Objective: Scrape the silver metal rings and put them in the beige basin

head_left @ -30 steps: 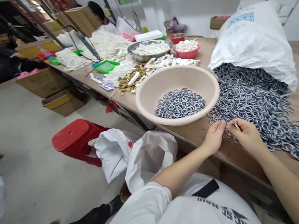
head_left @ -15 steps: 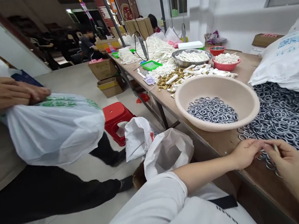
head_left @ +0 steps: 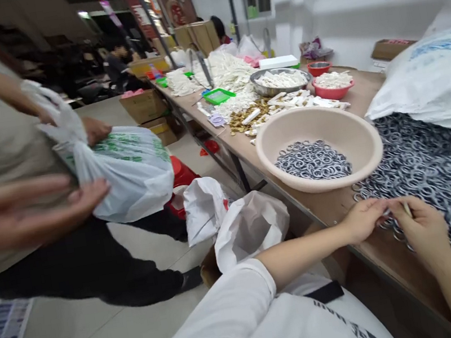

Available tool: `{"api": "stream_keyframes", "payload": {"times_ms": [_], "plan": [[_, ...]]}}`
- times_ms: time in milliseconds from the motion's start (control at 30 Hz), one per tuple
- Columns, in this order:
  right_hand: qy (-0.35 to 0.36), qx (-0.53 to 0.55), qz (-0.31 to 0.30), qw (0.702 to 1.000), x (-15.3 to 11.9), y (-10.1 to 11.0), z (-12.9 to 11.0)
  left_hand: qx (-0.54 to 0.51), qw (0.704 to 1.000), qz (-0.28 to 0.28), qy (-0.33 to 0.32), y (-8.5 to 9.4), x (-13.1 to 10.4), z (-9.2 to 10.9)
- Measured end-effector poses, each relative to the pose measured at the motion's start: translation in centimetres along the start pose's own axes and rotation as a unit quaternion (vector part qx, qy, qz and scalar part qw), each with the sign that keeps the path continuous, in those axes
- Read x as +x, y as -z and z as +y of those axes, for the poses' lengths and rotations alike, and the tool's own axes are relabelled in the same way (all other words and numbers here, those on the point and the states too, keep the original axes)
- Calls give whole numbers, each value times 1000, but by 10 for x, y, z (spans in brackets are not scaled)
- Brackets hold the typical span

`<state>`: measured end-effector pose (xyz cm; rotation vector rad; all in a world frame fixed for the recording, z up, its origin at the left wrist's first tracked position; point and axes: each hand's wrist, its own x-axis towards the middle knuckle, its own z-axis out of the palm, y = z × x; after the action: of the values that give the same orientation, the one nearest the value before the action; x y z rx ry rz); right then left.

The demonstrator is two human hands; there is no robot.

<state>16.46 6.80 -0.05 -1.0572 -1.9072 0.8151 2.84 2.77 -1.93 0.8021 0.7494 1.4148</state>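
My left hand [head_left: 364, 221] and my right hand [head_left: 425, 228] meet at the fingertips over the table edge, beside a heap of dark grey rings [head_left: 432, 176]. The fingers of my left hand are pinched together; what lies between them is too small to make out. My right hand is closed on a thin pale stick-like piece [head_left: 407, 210], whose end pokes up between thumb and forefinger. Just beyond my hands stands a beige plastic basin [head_left: 360, 139] with many of the same rings [head_left: 314, 160] inside.
A white sack [head_left: 429, 76] lies on the ring heap. White and brass parts [head_left: 243, 117] spread farther along the table, near a red bowl [head_left: 333, 92]. Open white sacks [head_left: 252, 227] stand on the floor. At left, a person holds a white plastic bag [head_left: 136, 172].
The view has shifted slightly. The person at left has moved the bag rightward, and one of that person's hands now reaches out, blurred. My hands keep the same pinched pose.
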Motion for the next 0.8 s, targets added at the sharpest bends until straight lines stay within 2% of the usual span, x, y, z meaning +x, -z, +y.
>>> {"api": "stream_keyframes", "payload": {"times_ms": [100,200,333,467,533,600,667,800], "plan": [[9,12,-20,1000,2,1,-4,-20,999,38,-2,-4,-2,7],[27,11,7,1000,5,1,-9,-27,997,66,2,-1,0,9],[44,36,-31,998,8,-2,-14,-30,998,61,2,2,2,7],[0,76,-55,996,9,-1,-14,-6,1000,25,4,1,1,6],[-24,110,-53,992,9,3,-15,8,1000,11,-1,-2,0,6],[-42,116,-22,992,7,12,-19,7,1000,7,12,-7,-3,9],[-43,72,17,996,0,23,-29,-14,999,10,46,-14,-5,13],[11,-103,5,995,-24,38,-54,-66,993,21,93,-27,-11,26]]}}
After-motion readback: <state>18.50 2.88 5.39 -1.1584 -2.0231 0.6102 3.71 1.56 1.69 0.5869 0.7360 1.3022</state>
